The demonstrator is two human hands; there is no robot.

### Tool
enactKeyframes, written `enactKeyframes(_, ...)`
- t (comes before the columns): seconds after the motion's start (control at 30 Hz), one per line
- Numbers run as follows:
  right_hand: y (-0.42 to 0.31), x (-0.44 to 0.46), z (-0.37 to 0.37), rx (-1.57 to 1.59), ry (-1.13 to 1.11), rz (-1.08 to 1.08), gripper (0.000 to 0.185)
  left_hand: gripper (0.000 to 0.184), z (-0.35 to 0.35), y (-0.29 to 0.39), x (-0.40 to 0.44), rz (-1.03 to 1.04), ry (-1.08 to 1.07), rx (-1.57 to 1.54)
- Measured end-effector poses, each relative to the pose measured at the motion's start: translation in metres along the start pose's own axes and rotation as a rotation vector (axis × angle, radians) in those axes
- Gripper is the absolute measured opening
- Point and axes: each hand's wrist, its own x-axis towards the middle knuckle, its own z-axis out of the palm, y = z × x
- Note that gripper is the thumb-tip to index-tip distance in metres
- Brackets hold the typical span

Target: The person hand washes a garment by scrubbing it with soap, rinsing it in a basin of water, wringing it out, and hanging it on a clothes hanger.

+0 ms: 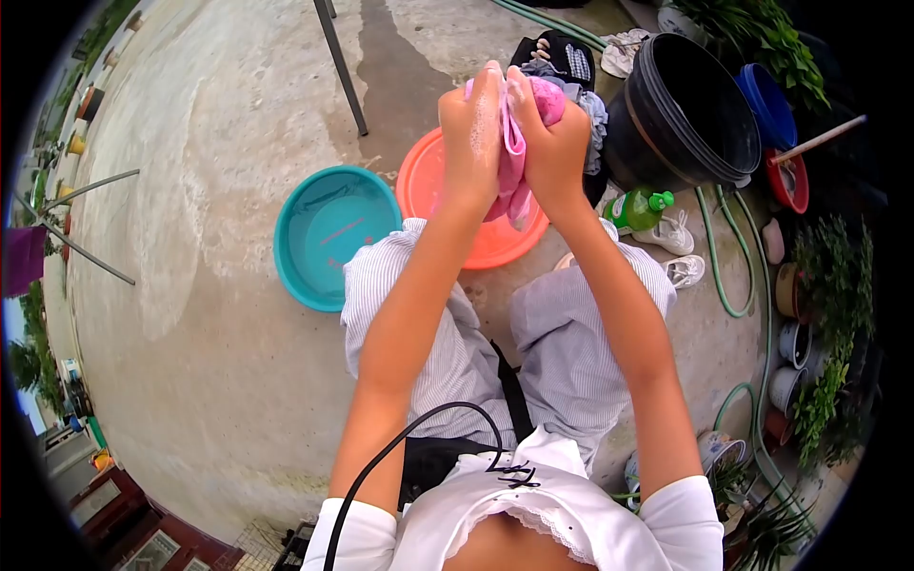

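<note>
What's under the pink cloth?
The orange basin shows beneath the pink cloth; the cloth, left hand and right hand hide part of it, so whatever lies there cannot be seen.

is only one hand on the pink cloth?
No, both the left hand and the right hand are closed around the pink cloth.

The curled left hand [470,143] and right hand [557,152] hide much of the crumpled pink cloth [515,157]. Together they cover part of the round orange-red plastic basin [505,253]. Print on the translucent green plastic bottle [645,211] is too small to read. Shadow obscures the inside of the tall black plastic bucket [633,143]; the left edge crops a hanging purple cloth [22,261].
</note>
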Motion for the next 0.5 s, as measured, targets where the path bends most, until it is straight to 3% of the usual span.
enactKeyframes(0.07, 0.001, -0.009, 0.002, -0.184, -0.072, -0.202, 0.032, 0.029, -0.01, 0.001, 0.01, -0.044, 0.033, -0.007)
enactKeyframes(0.13, 0.0, -0.012, 0.004, -0.18, -0.099, -0.222, 0.032, 0.029, -0.013, 0.004, 0.011, -0.102, 0.063, -0.063)
enactKeyframes(0.17, 0.0, -0.012, 0.005, -0.179, -0.112, -0.231, 0.031, 0.029, -0.013, 0.003, 0.009, -0.021, 0.023, -0.049)
enactKeyframes(0.23, 0.007, -0.001, 0.003, -0.098, -0.067, -0.117, 0.032, 0.029, -0.012, 0.0, 0.003, 0.139, -0.062, -0.023)
enactKeyframes(0.33, 0.011, 0.012, 0.0, 0.153, -0.012, 0.109, 0.031, 0.028, 0.002, -0.001, -0.007, -0.005, 0.009, 0.046)
enactKeyframes(0.43, 0.022, 0.018, -0.008, 0.185, -0.045, 0.183, 0.03, 0.028, 0.005, -0.006, -0.008, -0.03, 0.003, 0.108)
enactKeyframes(0.5, 0.02, 0.012, -0.006, 0.124, 0.01, 0.112, 0.03, 0.028, 0.005, -0.007, -0.004, -0.027, 0.012, 0.053)
